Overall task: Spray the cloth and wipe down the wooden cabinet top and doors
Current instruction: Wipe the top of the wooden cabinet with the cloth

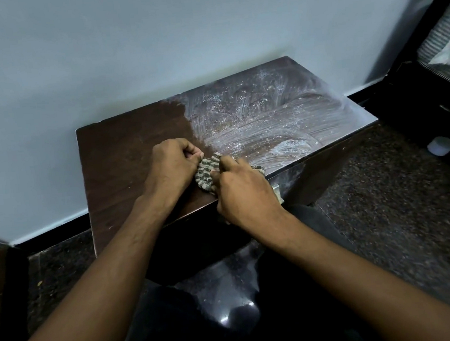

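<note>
Both hands on striped cloth at front edge of cabinet top. Left hand pinches cloth's left end, fingers curled. Right hand grips the rest, w/ a bit hanging over the edge. Top's right half streaked w/ whitish wet swirls; left half dark, plain. Pale wall behind. Small white object on speckled floor, at right.

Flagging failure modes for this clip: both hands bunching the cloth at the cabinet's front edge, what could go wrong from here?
1. The cloth hangs partly over the front edge and could slip off while the left hand and right hand regrip.
2. White streaks on the cabinet top may dry as residue.
</note>
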A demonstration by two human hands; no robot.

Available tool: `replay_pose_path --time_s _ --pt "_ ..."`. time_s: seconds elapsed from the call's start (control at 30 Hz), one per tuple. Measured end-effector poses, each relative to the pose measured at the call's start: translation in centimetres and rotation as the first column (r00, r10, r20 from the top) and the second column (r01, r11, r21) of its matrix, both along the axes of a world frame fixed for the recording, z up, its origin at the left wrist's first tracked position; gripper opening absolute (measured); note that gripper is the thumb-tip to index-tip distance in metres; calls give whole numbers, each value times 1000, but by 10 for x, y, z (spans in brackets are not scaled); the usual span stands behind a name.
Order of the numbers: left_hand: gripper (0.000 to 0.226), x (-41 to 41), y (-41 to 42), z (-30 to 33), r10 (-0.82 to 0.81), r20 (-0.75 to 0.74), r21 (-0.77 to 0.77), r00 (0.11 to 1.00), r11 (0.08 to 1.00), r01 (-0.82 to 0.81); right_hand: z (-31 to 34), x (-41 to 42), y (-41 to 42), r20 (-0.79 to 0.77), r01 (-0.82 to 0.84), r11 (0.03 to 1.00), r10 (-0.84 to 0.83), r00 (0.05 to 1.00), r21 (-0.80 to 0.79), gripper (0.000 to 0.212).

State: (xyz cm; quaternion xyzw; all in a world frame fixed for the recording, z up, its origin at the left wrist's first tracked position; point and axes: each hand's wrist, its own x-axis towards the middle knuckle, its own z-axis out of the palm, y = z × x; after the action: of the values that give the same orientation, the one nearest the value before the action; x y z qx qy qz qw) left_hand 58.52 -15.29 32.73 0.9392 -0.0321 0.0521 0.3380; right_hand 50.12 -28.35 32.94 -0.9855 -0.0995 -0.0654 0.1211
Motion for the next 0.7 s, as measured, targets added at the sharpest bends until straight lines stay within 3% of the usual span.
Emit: replay_pose_path --time_s 0.17,0.33,0.57,0.7 --pt "4 0 -9 2 -21 9 -25 1000 999 22 1 21 -15 42 144 989 -143 989 -19 24" --pt "6 2 -15 -1 -36 9 -17 999 999 36 -3 1 -10 12 36 999 -36 999 -22 24" --pt "8 1 -18 1 -30 7 -20 1000 999 30 2 28 -31 34 198 978 -196 980 -60 22" --pt "8 3 -20 -2 -28 4 -11 1000 1000 28 1 9 -18 47 132 989 -129 991 -62 22"
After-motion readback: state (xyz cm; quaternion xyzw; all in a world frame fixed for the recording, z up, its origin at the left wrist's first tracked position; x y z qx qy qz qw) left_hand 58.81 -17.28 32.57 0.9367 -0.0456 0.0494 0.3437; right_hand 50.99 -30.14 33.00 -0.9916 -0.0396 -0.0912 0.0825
